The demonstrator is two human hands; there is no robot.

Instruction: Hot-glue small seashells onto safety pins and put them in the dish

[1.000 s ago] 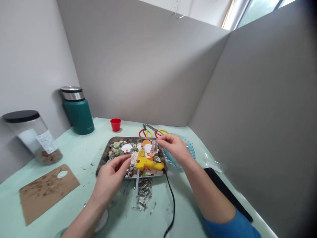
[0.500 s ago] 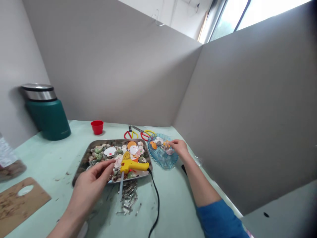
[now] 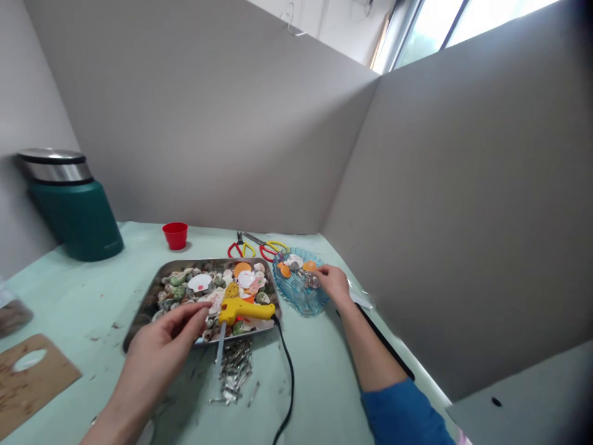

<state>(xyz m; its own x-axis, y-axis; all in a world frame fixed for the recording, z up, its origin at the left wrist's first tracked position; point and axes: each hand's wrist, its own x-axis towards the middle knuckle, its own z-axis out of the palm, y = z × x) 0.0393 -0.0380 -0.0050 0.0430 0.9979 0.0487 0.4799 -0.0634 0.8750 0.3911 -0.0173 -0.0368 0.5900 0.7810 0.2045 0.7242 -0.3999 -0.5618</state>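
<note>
My left hand point(image 3: 162, 346) is over the near left part of a metal tray point(image 3: 139, 321) of shells, thumb and index finger drawn close; whatever is between them is too small to name. My right hand point(image 3: 332, 283) reaches into a blue glass dish point(image 3: 301, 300), its fingertips together at a small shell point(image 3: 313, 281) on the dish's right side. Orange and white shells lie farther back in the dish. A yellow glue gun point(image 3: 245, 309) with a glue stick rests on the tray's shells. Metal pins point(image 3: 237, 371) are heaped before the tray.
Behind the tray stand a red cup point(image 3: 175, 235) and two pairs of scissors point(image 3: 241, 247). A green flask point(image 3: 76, 210) is at the back left, a brown board point(image 3: 39, 386) at the near left. The glue gun's black cord point(image 3: 291, 383) runs toward the front edge.
The view has shifted slightly, moving the table items left in the picture. My right hand has moved a little nearer and lower in the dish, and the orange shell behind it shows more.
</note>
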